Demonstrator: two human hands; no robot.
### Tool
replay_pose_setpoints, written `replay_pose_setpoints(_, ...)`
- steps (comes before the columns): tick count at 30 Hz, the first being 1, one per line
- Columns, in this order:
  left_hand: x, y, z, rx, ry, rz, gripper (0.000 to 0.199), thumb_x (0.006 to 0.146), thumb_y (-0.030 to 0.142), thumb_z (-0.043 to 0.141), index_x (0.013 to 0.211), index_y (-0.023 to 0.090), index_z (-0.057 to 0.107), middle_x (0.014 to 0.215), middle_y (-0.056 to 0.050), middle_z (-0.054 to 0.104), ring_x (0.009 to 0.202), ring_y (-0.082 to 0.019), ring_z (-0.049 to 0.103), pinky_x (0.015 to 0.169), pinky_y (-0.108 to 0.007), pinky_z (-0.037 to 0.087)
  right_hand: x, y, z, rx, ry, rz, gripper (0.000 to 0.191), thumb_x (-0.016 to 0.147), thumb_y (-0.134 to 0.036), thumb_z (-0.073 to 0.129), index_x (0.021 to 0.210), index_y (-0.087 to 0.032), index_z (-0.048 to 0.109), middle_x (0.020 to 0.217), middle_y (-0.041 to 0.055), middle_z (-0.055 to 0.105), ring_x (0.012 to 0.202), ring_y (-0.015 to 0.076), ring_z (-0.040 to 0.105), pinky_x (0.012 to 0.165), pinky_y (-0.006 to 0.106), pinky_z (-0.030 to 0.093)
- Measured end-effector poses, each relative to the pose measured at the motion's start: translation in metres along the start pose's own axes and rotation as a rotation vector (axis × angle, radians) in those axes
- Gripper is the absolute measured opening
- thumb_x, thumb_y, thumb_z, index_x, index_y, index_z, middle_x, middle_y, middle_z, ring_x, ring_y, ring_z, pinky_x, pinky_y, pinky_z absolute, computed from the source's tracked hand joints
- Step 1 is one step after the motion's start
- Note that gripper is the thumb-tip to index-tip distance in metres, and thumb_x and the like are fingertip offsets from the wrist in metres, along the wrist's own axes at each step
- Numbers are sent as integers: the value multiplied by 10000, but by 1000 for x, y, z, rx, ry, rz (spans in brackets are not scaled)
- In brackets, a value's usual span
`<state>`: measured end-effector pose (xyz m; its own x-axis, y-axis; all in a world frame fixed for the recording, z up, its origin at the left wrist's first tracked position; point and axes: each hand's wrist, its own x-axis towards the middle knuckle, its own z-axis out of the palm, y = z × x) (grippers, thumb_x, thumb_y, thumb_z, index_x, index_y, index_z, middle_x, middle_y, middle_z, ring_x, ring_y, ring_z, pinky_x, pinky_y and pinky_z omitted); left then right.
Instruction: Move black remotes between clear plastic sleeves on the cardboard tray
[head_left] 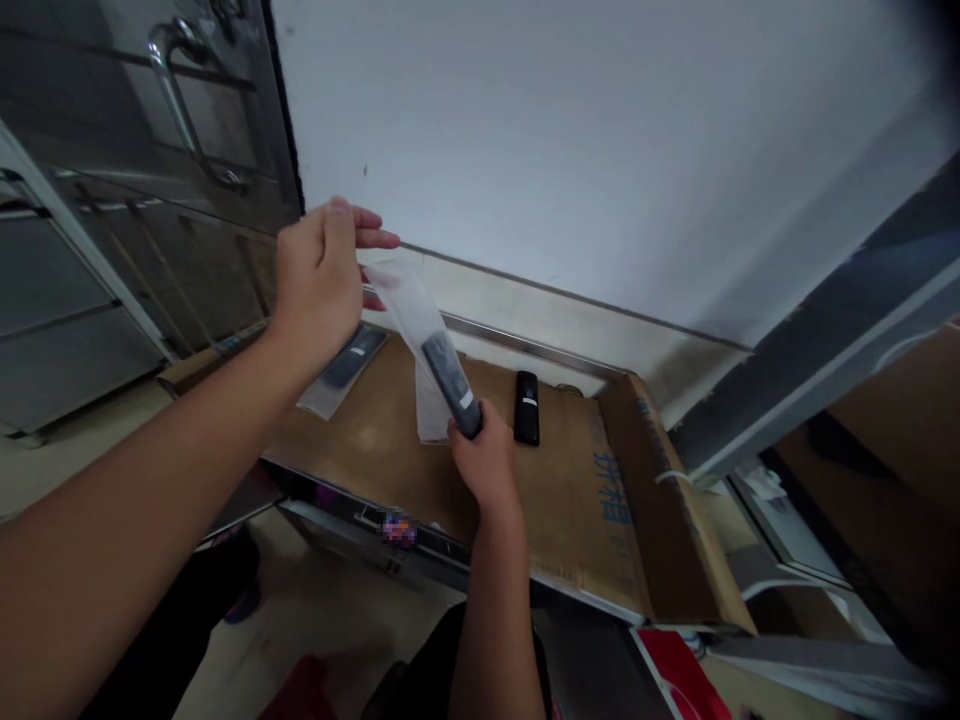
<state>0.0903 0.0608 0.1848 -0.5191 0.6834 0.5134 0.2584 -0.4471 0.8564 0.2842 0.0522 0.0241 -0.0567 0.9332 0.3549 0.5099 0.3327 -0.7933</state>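
My right hand (486, 455) is closed around the lower end of a long dark case-like object (448, 378) with a small white label. The object's upper part lies inside a translucent plastic sleeve (405, 295), which slants up toward my left hand. My left hand (324, 265) is at the sleeve's upper end, its fingers at the film, some partly hidden behind it. Another translucent sleeve (431, 415) lies flat below the object. Right of my right hand, a similar black object (527, 425) rests unwrapped on the cardboard. Beneath my left forearm lies a sleeved dark object (349, 362).
A flattened cardboard box (555, 500) with raised side flaps covers the work surface. Behind it rises a white wall (585, 150). A metal door handle (184, 110) is at upper left. Below the front edge is a drawer-like gap, and a red item (682, 675) sits at lower right.
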Motion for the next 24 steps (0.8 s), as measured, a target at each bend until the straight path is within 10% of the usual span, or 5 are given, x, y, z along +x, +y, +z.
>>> replay_pose_setpoints(6, -20, -37, -2, 17, -226, -295, 360, 927, 495, 616, 822, 155, 671, 790, -74, 723, 627, -157, 637, 570, -319, 557, 0, -2, 2, -76, 22, -6, 161, 818, -357, 619, 874, -216, 567, 743, -7, 629, 642, 168, 517, 590, 249, 301)
replay_pose_setpoints(10, -13, -42, -7, -79, -4, -160, 285, 948, 401, 579, 827, 154, 653, 778, -21, 720, 621, -103, 597, 557, -262, 510, 0, -3, 0, -130, -1, 10, 180, 830, -371, 629, 915, -215, 602, 794, 34, 677, 706, 206, 589, 607, 259, 340)
replay_pose_setpoints(16, 34, -69, -34, -69, 112, -219, 299, 979, 366, 390, 1034, 184, 620, 914, 10, 738, 804, -108, 688, 661, -306, 529, 3, 1, -16, -374, 46, 400, 246, 869, -375, 615, 1011, -178, 649, 903, 141, 725, 821, 293, 679, 648, 316, 436)
replay_pose_setpoints(24, 13, -172, 9, 479, -416, -352, 762, 900, 702, 275, 1056, 89, 699, 947, -141, 766, 946, -230, 720, 689, -407, 508, 7, 4, -30, -392, 160, 494, 380, 908, -442, 577, 1167, -173, 649, 1016, 169, 740, 963, 341, 690, 757, 376, 486)
